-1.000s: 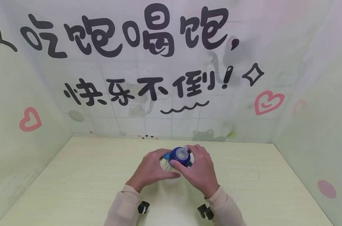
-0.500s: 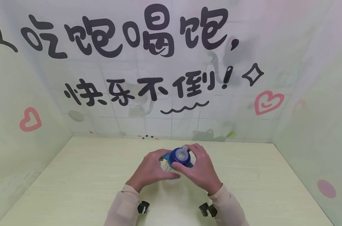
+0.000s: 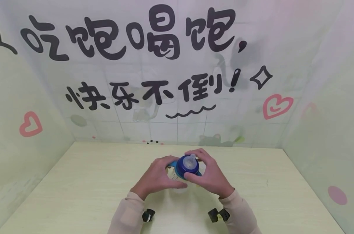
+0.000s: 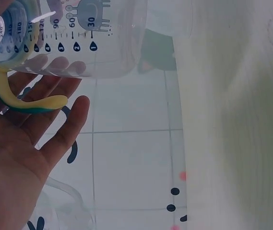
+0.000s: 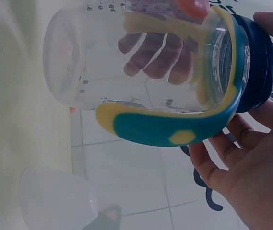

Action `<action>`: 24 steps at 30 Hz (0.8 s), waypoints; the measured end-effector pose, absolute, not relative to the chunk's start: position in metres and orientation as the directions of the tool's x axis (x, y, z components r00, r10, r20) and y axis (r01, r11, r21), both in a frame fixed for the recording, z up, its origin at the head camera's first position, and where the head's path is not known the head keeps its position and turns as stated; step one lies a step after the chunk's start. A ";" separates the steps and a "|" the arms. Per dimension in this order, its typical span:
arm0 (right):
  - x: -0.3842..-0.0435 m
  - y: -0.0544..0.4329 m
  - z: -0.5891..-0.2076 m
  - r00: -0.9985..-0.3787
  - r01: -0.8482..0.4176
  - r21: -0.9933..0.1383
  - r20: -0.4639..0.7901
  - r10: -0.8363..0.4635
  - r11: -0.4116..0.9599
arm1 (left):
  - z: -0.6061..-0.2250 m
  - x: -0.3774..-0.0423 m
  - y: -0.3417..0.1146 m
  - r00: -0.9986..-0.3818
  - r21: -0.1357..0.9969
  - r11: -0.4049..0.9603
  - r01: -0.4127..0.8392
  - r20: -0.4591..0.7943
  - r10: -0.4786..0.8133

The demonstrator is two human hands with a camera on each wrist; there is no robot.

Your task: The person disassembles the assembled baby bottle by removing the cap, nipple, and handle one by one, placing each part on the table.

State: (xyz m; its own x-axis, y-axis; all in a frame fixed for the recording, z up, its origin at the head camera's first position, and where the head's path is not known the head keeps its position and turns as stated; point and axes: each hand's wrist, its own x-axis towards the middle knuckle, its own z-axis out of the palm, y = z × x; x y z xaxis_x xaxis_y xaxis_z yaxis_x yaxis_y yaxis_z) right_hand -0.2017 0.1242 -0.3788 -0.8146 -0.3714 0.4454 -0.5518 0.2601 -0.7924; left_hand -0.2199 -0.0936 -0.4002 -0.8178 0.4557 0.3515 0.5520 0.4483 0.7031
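Note:
A clear baby bottle is held up over the table, tilted, its soft teat pointing up. My left hand grips the bottle's body, thumb on the near side and fingers behind; those fingers show through the clear wall in the right wrist view. My right hand pinches the dark blue screw ring at the top between thumb and fingers. Under the ring sits a yellow and teal collar with two curved handles, one handle by the left palm, the other handle by the right fingers. Measuring marks line the bottle.
A clear dome-shaped cap stands on the pale wooden table. A printed backdrop rises along the table's back edge, with side panels left and right. Black wrist mounts hang under both forearms.
My right hand has turned a little around the blue ring, its thumb and wrist shifting right. The bottle top has moved slightly right and nearer. My left hand stays almost still.

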 end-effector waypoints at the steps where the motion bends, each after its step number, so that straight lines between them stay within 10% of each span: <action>1: -0.202 0.125 -0.379 -0.812 -0.550 -0.798 0.441 -0.383 0.246 | -0.400 -0.220 -0.093 -0.817 0.703 0.447 0.553 0.351 0.458; 24: -0.201 0.129 -0.376 -0.828 -0.541 -0.791 0.440 -0.347 0.286 | -0.400 -0.221 -0.092 -0.816 0.689 0.464 0.557 0.349 0.461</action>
